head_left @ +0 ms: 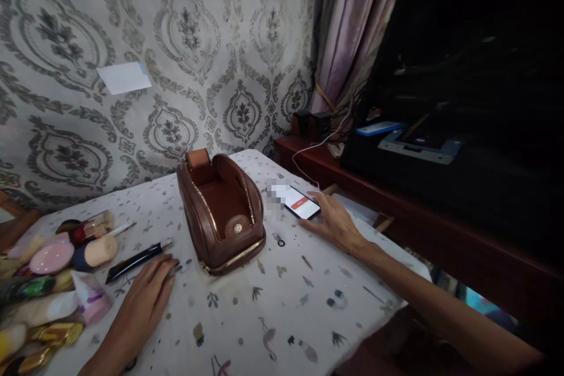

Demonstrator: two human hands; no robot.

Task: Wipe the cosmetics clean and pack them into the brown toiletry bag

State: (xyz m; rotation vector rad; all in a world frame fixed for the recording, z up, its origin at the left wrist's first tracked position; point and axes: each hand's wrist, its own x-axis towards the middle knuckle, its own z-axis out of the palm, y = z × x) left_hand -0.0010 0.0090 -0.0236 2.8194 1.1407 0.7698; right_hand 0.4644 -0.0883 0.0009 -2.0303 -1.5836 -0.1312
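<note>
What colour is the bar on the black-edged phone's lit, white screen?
The bar on the phone is orange-red, clearest in the head view.

Phone (296,202) | dark-edged, screen lit white with red bar | flat, face up | near right edge of table (238,329)

1. No text, brand or number can be read with certainty on anything in view.
2. Smartphone (289,200), far right on the bench (247,329): the lit white screen shows an orange-red button (301,204) with a tiny pale mark, too small to read; blocky pixels mask the screen's left end.
3. White paper (126,78) on the wall, far left: pale with a bluish corner, its lettering indistinct if there is any.
4. White tube (90,299), near left: purple marking, not decipherable as letters.
5. Gold snap (238,228) on the brown zip bag (190,217): any stamping is too fine to make out.
</note>
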